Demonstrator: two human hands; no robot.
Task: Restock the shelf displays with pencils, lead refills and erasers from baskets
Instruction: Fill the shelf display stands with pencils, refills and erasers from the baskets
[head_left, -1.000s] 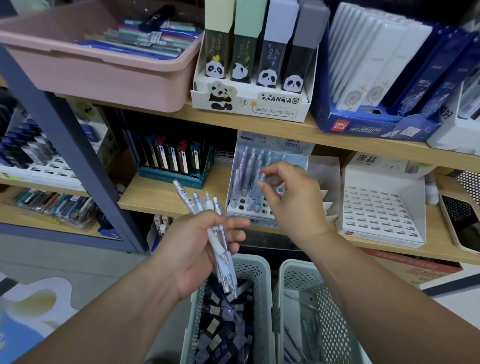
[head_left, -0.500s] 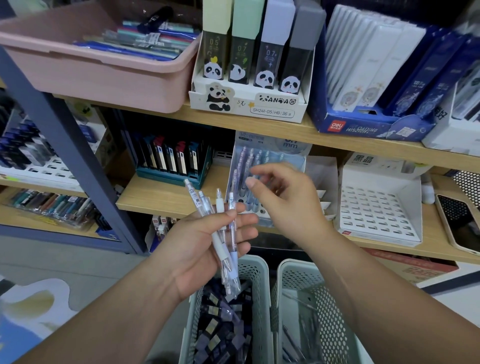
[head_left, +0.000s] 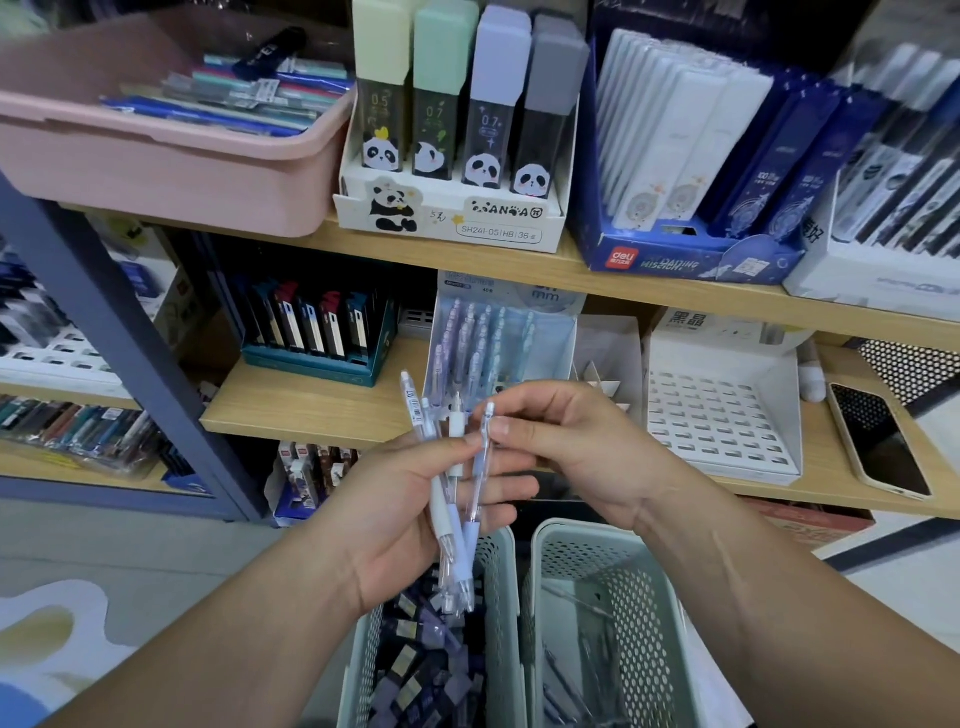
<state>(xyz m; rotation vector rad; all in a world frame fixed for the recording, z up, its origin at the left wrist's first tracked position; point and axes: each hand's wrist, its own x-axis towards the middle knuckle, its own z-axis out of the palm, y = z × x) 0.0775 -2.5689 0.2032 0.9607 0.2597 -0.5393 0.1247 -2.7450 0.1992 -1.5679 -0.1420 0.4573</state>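
Note:
My left hand (head_left: 410, 514) grips a small bunch of clear mechanical pencils (head_left: 448, 499) with lilac grips, tips pointing down. My right hand (head_left: 576, 447) pinches the top of the rightmost pencil (head_left: 483, 457) in that bunch. Behind the hands on the middle shelf stands a pale blue pencil display stand (head_left: 493, 338) with several pencils upright in its holes. Below the hands sit two pale green perforated baskets: the left basket (head_left: 498, 597) holds small dark and lilac boxes, the right basket (head_left: 639, 597) holds a few loose pencils.
A white display tray (head_left: 727, 415) with bare holes stands right of the pencil stand, a phone (head_left: 878, 441) beside it. A teal box of lead refills (head_left: 317, 332) stands to the left. The upper shelf carries a pink tub (head_left: 171, 171), panda lead cases (head_left: 457, 130) and blue boxed sets (head_left: 691, 156).
My right hand drew back from the display stand to the bunch in my left hand and now pinches one pencil. My left hand rose slightly.

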